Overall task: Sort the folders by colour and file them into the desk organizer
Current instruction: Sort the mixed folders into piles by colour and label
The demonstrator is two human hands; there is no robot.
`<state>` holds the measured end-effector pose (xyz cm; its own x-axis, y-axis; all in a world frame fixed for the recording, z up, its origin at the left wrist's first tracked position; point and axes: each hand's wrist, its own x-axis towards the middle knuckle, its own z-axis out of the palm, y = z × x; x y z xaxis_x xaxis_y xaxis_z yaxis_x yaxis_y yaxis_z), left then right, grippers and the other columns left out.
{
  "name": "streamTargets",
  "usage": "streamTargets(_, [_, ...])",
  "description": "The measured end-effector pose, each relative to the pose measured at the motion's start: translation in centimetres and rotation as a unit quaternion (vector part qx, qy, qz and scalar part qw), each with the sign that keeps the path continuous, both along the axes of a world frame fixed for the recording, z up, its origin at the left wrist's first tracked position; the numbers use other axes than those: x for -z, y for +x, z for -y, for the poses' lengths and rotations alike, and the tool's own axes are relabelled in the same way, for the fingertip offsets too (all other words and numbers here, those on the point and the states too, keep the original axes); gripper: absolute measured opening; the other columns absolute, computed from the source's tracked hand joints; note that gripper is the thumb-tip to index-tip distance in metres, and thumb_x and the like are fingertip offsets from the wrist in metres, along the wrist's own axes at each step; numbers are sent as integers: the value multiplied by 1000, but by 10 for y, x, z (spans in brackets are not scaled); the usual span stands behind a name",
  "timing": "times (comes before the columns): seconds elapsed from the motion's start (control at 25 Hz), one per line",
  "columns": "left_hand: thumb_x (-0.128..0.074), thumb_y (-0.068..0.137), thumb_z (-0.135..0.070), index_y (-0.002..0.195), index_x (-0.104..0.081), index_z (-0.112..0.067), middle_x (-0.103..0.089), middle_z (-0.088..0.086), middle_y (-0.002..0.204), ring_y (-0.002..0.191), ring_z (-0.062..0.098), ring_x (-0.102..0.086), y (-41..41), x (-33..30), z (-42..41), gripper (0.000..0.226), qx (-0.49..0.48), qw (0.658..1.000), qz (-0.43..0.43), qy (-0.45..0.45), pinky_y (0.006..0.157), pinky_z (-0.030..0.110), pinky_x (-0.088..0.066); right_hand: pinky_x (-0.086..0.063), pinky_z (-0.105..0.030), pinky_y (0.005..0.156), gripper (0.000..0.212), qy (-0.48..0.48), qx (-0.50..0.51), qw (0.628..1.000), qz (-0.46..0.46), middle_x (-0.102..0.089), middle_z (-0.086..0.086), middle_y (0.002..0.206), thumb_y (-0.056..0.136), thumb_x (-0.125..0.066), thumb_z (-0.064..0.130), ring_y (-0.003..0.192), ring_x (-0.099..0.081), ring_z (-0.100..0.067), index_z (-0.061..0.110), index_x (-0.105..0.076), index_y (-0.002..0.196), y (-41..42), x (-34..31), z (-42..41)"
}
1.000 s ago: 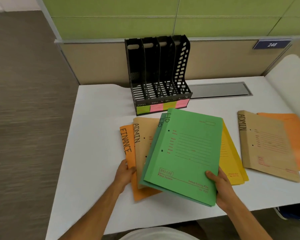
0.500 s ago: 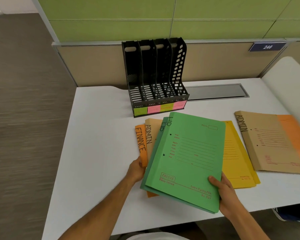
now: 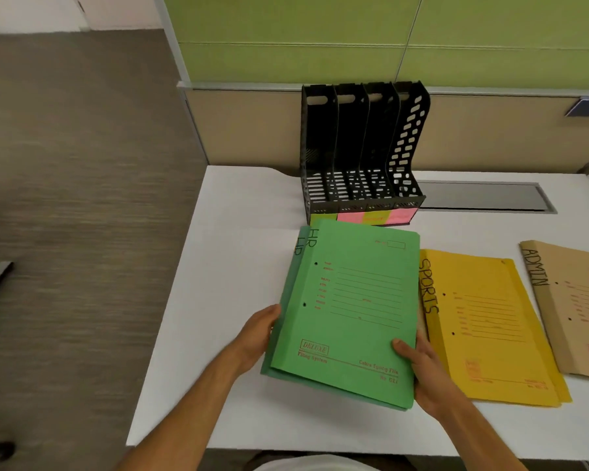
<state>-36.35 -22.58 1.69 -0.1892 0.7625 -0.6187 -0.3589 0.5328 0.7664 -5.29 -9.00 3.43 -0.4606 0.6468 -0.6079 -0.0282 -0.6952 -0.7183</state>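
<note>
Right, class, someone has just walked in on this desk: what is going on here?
A person is sorting folders at a white desk. Both hands hold a pair of green folders marked HR: the left hand grips the spine edge, the right hand the lower right corner. A yellow folder marked SPORTS and a brown folder marked ADMIN lie flat to the right. The black desk organizer behind stands with its slots showing no folders yet.
</note>
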Motion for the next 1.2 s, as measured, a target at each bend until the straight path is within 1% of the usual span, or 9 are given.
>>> streamTargets(0.24, [-71,92,-10,126,-58,-18,-74,8,117,104,26,-73,-47,15,50,38,-132,991,-32,-8,88,46,-60,-61,-50,80,40,42,-120,991,39,-72,-7,124,96,-59,2,107,-71,-35,24,-62,129,-80,15,9])
streamTargets(0.48, [-75,88,-8,120,-60,-21,-77,2,108,95,21,-76,-84,42,92,38,-212,973,-72,-55,76,37,-63,-62,-30,65,34,116,-213,956,168,-76,-4,113,90,-67,2,89,-77,-19,15,-65,121,-154,37,20])
streamTargets(0.6, [-75,88,-5,117,-62,-19,-77,3,107,91,19,-76,-90,56,100,35,-236,963,-106,-76,71,33,-62,-63,-39,78,47,151,-243,933,217,-70,-2,122,88,-69,0,100,-73,-22,17,-55,130,-174,54,29])
streamTargets(0.68, [-74,88,-4,118,-62,-17,-75,4,108,92,21,-75,-90,61,101,35,-245,956,-132,-91,73,35,-63,-62,-43,85,58,179,-255,918,246,-66,-1,125,86,-69,-3,107,-69,-23,17,-47,136,-179,62,36])
streamTargets(0.8, [-72,89,-4,119,-62,-20,-74,2,108,95,22,-73,-89,67,103,35,-248,946,-176,-114,83,45,-61,-61,-26,77,70,224,-298,889,265,-59,8,120,85,-67,-3,106,-64,-16,23,-38,143,-183,69,45])
streamTargets(0.88, [-72,89,-4,117,-62,-23,-73,-1,105,93,21,-72,-92,67,106,35,-253,936,-210,-122,84,45,-61,-61,-31,87,74,232,-318,883,254,-58,6,127,85,-64,-5,116,-61,-18,23,-34,146,-186,72,49])
streamTargets(1.0, [-73,87,-3,109,-63,-26,-72,-6,99,89,17,-71,-96,64,109,33,-238,925,-264,-131,84,44,-61,-57,-45,96,72,223,-338,883,238,-57,2,136,87,-61,-4,124,-59,-22,24,-34,148,-188,73,54])
streamTargets(1.12, [-74,86,-3,106,-66,-20,-72,-3,99,89,21,-72,-98,64,111,28,-200,920,-306,-143,83,47,-62,-59,-42,94,63,223,-362,881,207,-58,10,132,90,-59,-1,124,-60,-21,33,-42,139,-182,68,55])
streamTargets(1.2, [-75,86,-4,117,-63,-11,-67,9,112,99,29,-69,-95,65,109,34,-179,911,-335,-160,88,50,-60,-58,-33,95,62,233,-373,874,205,-55,14,132,92,-61,3,128,-56,-22,38,-40,139,-175,63,53])
